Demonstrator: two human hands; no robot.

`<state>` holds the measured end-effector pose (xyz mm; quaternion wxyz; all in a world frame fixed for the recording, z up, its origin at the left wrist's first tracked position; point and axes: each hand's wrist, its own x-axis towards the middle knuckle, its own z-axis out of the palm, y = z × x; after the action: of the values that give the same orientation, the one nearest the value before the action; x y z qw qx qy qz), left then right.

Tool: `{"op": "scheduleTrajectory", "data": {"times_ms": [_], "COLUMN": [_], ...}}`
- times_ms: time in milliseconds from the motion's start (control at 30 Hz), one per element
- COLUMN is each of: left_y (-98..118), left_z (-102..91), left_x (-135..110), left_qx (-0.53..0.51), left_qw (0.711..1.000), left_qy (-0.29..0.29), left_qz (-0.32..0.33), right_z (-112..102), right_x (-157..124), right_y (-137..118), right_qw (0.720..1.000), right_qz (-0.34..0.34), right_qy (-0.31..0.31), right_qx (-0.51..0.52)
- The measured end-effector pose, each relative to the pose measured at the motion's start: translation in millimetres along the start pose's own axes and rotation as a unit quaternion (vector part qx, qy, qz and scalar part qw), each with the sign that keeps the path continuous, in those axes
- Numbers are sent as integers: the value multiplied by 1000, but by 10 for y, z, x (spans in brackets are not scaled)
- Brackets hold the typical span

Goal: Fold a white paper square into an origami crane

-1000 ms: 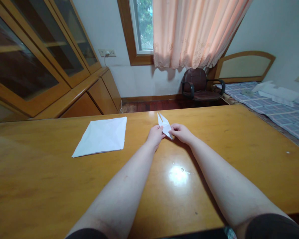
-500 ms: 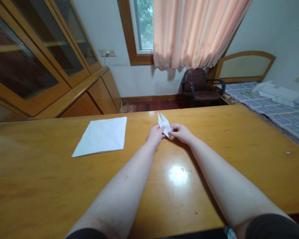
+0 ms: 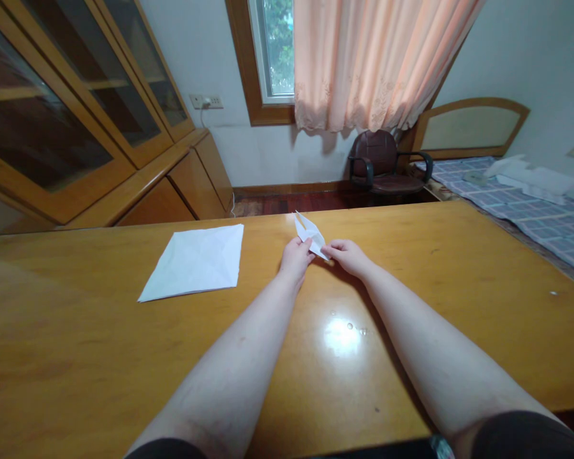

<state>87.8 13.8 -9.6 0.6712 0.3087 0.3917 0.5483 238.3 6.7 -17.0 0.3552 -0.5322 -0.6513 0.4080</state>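
Observation:
A small folded piece of white paper (image 3: 314,238), with two narrow points at its far end, is held between both hands above the table. My left hand (image 3: 295,257) pinches it from the left, the thumb lying on top. Its near right tip sits between the thumb and fingers of my right hand (image 3: 345,254). Part of the paper is covered by the fingers. Left of the hands, a stack of white paper sheets (image 3: 198,260) lies flat on the wooden table (image 3: 277,357).
Beyond the table's far edge stand a brown armchair (image 3: 381,162) and a peach curtain (image 3: 363,64). A wooden cabinet with glass doors (image 3: 143,153) rises at the left. To the right is a bed (image 3: 521,204) with a checked cover. A tiny white scrap (image 3: 553,293) lies on the table's right side.
The folded paper has tilted, its two points swinging to the left. My right hand has shifted its pinch to the near tip, while my left hand has moved slightly left.

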Motion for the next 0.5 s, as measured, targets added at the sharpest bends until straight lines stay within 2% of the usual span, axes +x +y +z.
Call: {"op": "scheduleTrajectory", "data": {"times_ms": [233, 500], "left_y": [2, 2], "left_z": [-8, -7], "left_x": [11, 7], "left_qx": [-14, -16], "left_qw": [1000, 1000], "left_qy": [24, 7], "left_qz": [5, 4], "right_z": [11, -3], "right_x": [-34, -35], "right_y": [-15, -47], "right_qw": [1000, 998], "right_qz": [8, -2], "right_qy": [-24, -48], "right_qx": [-5, 29]}}
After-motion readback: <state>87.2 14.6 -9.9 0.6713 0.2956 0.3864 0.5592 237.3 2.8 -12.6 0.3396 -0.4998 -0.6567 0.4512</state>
